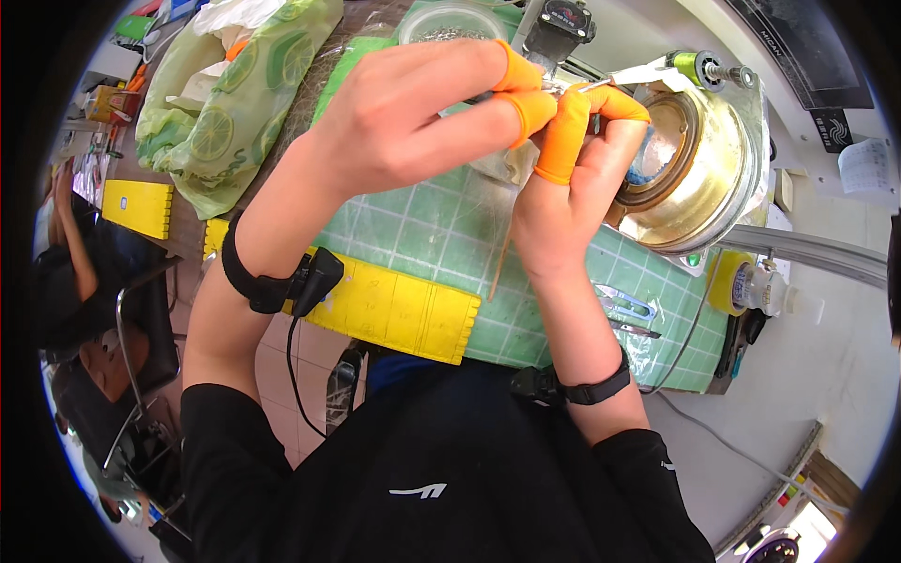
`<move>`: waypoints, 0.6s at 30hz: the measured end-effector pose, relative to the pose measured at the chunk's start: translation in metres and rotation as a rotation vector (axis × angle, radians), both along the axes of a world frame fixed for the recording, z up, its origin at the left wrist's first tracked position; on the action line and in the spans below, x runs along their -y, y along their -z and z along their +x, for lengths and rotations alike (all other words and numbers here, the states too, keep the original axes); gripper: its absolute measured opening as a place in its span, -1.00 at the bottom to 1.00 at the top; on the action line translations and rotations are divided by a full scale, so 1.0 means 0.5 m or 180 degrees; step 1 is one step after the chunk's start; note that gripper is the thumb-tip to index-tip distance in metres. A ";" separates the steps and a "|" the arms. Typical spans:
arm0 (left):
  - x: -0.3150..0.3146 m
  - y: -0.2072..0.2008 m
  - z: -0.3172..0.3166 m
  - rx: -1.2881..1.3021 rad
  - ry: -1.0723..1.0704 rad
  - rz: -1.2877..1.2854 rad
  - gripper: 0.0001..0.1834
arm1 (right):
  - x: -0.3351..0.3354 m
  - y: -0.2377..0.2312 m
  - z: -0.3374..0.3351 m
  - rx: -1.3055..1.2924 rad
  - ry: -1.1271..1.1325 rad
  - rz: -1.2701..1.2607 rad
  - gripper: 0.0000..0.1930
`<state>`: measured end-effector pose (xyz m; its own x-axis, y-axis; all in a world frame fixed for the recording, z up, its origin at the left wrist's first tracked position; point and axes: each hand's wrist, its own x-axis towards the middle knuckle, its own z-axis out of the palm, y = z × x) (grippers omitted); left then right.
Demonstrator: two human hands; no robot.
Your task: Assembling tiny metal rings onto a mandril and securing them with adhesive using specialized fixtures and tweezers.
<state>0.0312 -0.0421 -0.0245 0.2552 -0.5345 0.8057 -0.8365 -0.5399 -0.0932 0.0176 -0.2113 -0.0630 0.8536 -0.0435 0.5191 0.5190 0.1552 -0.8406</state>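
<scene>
Above the far part of the green gridded mat [394, 230], my two hands meet fingertip to fingertip, orange finger cots on the thumbs and index fingers. My left hand [394, 117] is closed in a pinch; what it grips is hidden by the fingertips. My right hand [572, 188] pinches a thin silvery metal piece [595, 84], which points toward the upper right. Close to the right hand stands a round brass-coloured bowl-like machine part [699, 202] with a dark inner ring. A thin brown stick [500, 263] shows below the right wrist.
A clear round tub [449, 17] of small bits and a black device [560, 28] stand behind my hands. A green patterned plastic bag [225, 122] lies left. Yellow plastic strip [394, 305] lines the front edge. Tweezers [634, 328], a blue-handled tool [627, 302] and yellow tape [727, 281] lie right.
</scene>
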 end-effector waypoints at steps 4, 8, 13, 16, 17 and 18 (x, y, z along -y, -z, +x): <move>0.001 -0.007 -0.007 0.0023 -0.0107 0.0149 -0.71 | 0.009 0.010 0.001 -0.0025 0.0133 -0.0398 -0.87; 0.004 -0.011 -0.004 0.0090 0.0077 0.0109 -0.69 | 0.000 -0.016 -0.015 -0.0545 -0.0343 0.0385 -0.83; 0.005 -0.002 -0.008 -0.0034 0.0029 0.0035 -0.69 | 0.010 -0.009 -0.021 -0.0727 -0.0704 0.0940 -0.75; 0.005 0.002 -0.006 -0.0002 0.0054 -0.0004 -0.72 | 0.010 0.003 -0.019 -0.0697 -0.0814 0.0987 -0.67; 0.005 0.004 -0.003 0.0007 0.0051 -0.0001 -0.72 | 0.010 0.002 -0.019 -0.0718 -0.0718 0.0937 -0.66; 0.005 0.005 -0.001 0.0057 0.0029 -0.0020 -0.74 | 0.010 0.001 -0.019 -0.0709 -0.0724 0.0939 -0.66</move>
